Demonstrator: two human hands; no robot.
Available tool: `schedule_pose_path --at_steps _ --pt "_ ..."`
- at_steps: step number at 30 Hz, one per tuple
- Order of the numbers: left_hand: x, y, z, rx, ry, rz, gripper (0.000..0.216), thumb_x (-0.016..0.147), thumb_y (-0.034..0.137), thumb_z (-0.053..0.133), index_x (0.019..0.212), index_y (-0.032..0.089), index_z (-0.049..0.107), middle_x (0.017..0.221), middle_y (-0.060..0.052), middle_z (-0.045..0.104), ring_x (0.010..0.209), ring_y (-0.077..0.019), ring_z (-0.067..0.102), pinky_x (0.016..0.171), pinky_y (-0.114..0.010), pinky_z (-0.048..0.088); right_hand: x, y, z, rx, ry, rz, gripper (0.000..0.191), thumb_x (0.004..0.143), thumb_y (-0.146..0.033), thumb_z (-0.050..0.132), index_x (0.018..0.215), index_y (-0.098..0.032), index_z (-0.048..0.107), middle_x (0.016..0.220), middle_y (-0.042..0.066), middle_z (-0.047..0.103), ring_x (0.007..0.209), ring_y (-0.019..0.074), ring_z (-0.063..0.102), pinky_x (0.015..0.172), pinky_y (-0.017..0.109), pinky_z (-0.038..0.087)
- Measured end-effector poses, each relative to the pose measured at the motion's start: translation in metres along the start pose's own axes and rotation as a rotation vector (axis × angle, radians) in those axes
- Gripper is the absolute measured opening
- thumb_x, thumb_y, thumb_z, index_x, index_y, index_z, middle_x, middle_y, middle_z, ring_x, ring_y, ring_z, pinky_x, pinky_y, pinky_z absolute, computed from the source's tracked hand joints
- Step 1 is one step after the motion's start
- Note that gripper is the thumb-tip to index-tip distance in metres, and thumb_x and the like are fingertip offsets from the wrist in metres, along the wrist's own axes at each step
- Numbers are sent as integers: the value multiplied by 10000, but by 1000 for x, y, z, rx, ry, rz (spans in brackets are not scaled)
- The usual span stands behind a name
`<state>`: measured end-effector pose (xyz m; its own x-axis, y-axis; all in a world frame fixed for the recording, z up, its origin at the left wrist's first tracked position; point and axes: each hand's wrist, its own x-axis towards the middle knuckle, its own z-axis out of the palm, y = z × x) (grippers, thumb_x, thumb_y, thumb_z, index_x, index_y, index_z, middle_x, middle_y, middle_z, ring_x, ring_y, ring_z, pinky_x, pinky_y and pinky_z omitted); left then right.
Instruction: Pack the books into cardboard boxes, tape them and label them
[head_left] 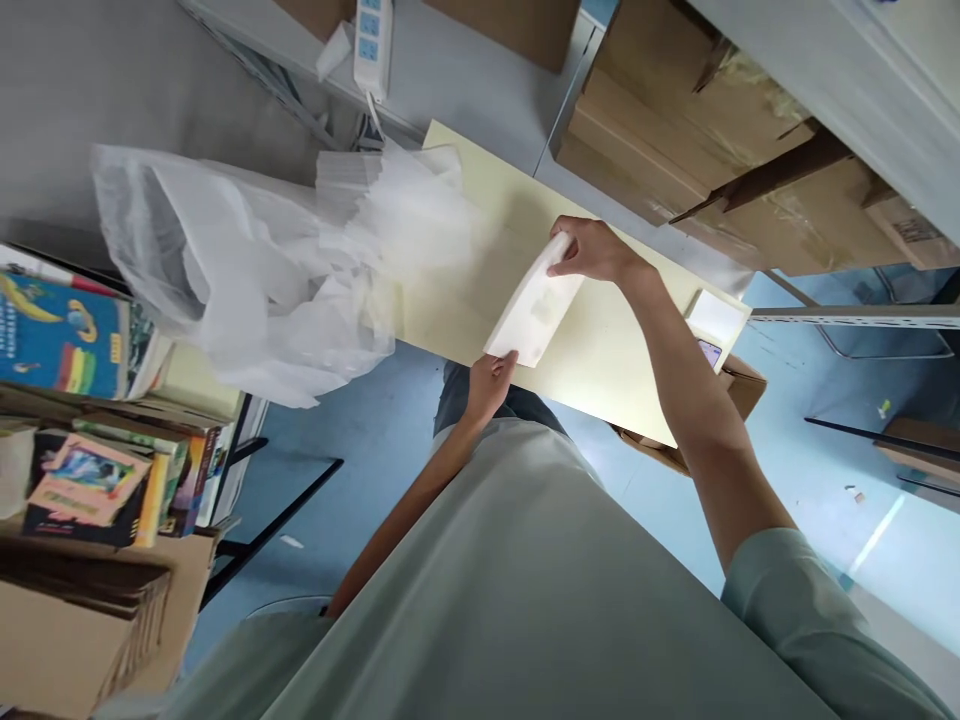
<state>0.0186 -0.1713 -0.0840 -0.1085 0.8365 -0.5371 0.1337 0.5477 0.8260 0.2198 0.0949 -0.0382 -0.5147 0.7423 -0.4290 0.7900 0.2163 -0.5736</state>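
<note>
A flat, white, slightly curved packet (541, 305) with a faint greyish patch is tilted over the pale yellow tabletop (615, 355). My right hand (592, 250) is closed on its far end, thumb on the near face and fingers behind. At the near left corner, my left hand (491, 384) pinches the edge between thumb and fingers. What lies inside the packet, if anything, cannot be made out. Left of the hands, a large translucent plastic bag (247, 250) lies with thin white sheets (420, 200) spilling onto the table.
A white power strip (373, 45) stands on the grey surface beyond. Cardboard boxes (675, 130) line the back right. A white box (715, 315) and a phone (709, 352) lie at the table's right end. Books (64, 325) fill the shelves at left.
</note>
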Motion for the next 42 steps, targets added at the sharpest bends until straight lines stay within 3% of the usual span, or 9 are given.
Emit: schedule_pose_path --at_steps 4,8,13,19,24,29,34,38,42 --pt "27 -16 -1 80 86 -98 432 1096 477 549 777 212 673 803 -120 798 873 -286 816 876 -372 621 41 -10 41 -38 19 49 634 893 -477 918 1386 -155 683 1302 122 693 1202 330 721 1162 549 547" --pt "45 -20 -13 350 -21 -163 467 1124 428 480 789 209 722 793 -112 815 787 -264 807 886 -366 615 71 -12 77 -78 20 131 679 937 -452 874 1492 -151 624 1508 199 556 1384 414 656 1226 639 492" --pt "54 -8 -36 532 -99 -108 405 1036 394 642 673 237 727 726 -110 781 853 -337 801 1005 -442 587 82 -17 101 2 94 237 810 969 -380 803 1678 -175 469 1701 268 374 1432 473 636 1200 671 516" --pt "100 22 -55 644 71 278 372 1033 188 555 1365 169 720 1414 -192 737 1295 -338 725 1180 -463 544 -6 -14 131 216 432 364 849 1026 -393 629 1771 -186 279 1736 275 398 1371 390 693 1165 600 581" --pt "136 28 -53 688 12 308 382 975 98 578 1323 166 720 1367 -206 700 1289 -373 698 1202 -526 535 -110 -3 180 436 601 622 738 997 -440 663 1630 -136 437 1440 279 688 1250 366 743 1061 576 627" --pt "139 25 -45 721 45 235 373 953 88 587 1281 185 735 1307 -182 695 1151 -348 729 1158 -535 560 -117 -20 213 648 552 678 552 1007 -444 678 1466 -151 587 1268 196 775 1141 302 766 1028 474 625" --pt "121 27 -12 787 -20 214 296 956 135 635 1225 210 733 1273 -137 698 1043 -285 749 1104 -456 584 -124 -4 216 661 677 743 519 968 -490 731 1364 -158 689 1217 191 739 1147 322 718 1037 496 610" --pt "91 22 48 772 -183 228 334 972 148 646 1296 200 707 1338 -154 682 1022 -276 757 1074 -445 604 -180 46 205 664 763 817 500 920 -542 737 1228 -149 757 1078 159 748 1099 326 706 1018 502 609" --pt "62 17 109 788 -281 285 474 955 153 693 1426 132 647 1400 -231 640 1265 -374 710 1176 -508 560 -234 81 188 796 803 926 401 850 -511 756 1039 -157 751 991 124 770 1018 306 730 1002 489 603"
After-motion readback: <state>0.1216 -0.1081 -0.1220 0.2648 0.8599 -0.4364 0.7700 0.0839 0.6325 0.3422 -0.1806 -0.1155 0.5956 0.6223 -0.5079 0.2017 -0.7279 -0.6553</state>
